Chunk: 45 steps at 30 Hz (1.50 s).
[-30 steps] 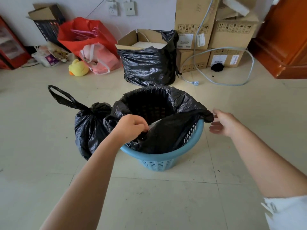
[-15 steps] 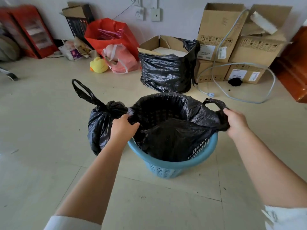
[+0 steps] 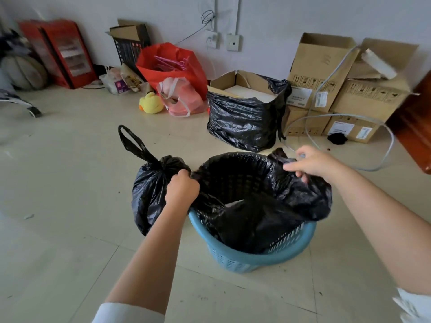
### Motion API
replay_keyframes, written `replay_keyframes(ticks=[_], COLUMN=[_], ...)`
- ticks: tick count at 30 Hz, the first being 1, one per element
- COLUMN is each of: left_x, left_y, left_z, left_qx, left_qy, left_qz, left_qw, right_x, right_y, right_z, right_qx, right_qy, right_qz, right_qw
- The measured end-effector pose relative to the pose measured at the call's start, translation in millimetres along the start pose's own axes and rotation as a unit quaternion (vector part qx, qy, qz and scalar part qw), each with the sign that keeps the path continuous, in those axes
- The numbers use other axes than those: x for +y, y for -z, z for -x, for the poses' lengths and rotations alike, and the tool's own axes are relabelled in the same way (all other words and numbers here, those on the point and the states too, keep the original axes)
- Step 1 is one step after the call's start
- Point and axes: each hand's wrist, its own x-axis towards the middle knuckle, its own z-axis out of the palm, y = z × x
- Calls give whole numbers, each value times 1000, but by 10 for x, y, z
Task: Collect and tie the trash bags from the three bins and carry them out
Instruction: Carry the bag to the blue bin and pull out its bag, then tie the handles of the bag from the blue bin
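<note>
The blue basket bin (image 3: 251, 259) stood on the tiled floor (image 3: 70, 241) directly before me, lined with a black liner bag (image 3: 256, 220) whose plastic slumped inward; something pale showed deep inside, too hidden to identify. Touching the bin's left side sat a tied black bag (image 3: 149, 194), full and knotted, one loop handle standing up from the knot. Farther back, a cardboard box (image 3: 238, 83) wrapped outside in a second black bag (image 3: 242, 122) held a flat pale sheet. Behind it, near the wall, a red bag (image 3: 172, 66) contained pink hangers, with a pink bag (image 3: 184, 99) and a yellow duck toy (image 3: 150, 103) just beside it. Stacked cartons (image 3: 326, 73) stood at right.

My left hand (image 3: 182, 190) was closed in a fist around the liner's left edge at the bin's rim, arm extended, knuckles up. My right hand (image 3: 312, 162) reached over the far right rim, thumb and fingers pinched together on the liner's right handle, lifting that part of the plastic clear of the rim. Both forearms were bare, white sleeves at the elbows.
</note>
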Motion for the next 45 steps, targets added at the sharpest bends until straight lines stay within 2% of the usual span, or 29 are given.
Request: replay_keyframes(ticks=[3,6,9,12,13,17,20,23,26,29,31,33,36,38,39,42,45], left_x=[-117,-264,-410,-466,-469,-455,-465,-336,11,407,652,874,1165,1300,1354,1506,1601], left_y=[4,26,39,45,25,-2,57,185,332,473,567,664,855,1005,1080,1290,1578], left_z=[-30,-11,-2,-28,-58,-119,-139,-93,4,75,137,189,234,261,282,372,466], left_qx=[-57,-120,-162,-169,-144,-72,-9,87,97,111,128,142,160,154,144,130,202], left_qy=[141,178,220,274,267,220,209,113,-5,-90,-145,-189,-203,-199,-207,-249,-255], left_qz=[77,80,120,300,334,321,348,347,339,280,221,202,300,375,389,328,274], left_qw=[985,973,954,898,892,919,914,927,936,949,956,950,918,892,886,902,905], right_x=[-47,-63,-39,-13,-13,-86,-159,-268,-369,-442,-526,-674,-934,-1047,-1095,-1320,-1717], right_y=[-57,-135,-178,-212,-226,-282,-282,-226,-105,55,168,323,615,791,857,919,841], right_z=[-7,-62,-182,-297,-321,-353,-373,-380,-355,-324,-284,-231,-117,-37,5,107,239], right_qx=[-58,-36,9,71,91,132,126,113,76,122,171,180,176,182,186,181,157], right_qy=[-45,-27,-8,23,40,99,106,75,26,62,108,148,186,223,247,309,323], right_qz=[184,248,240,198,197,204,117,12,-69,-80,-155,-301,-448,-450,-419,-319,-324], right_qw=[980,968,971,977,975,965,979,991,994,987,967,925,857,845,853,878,875])
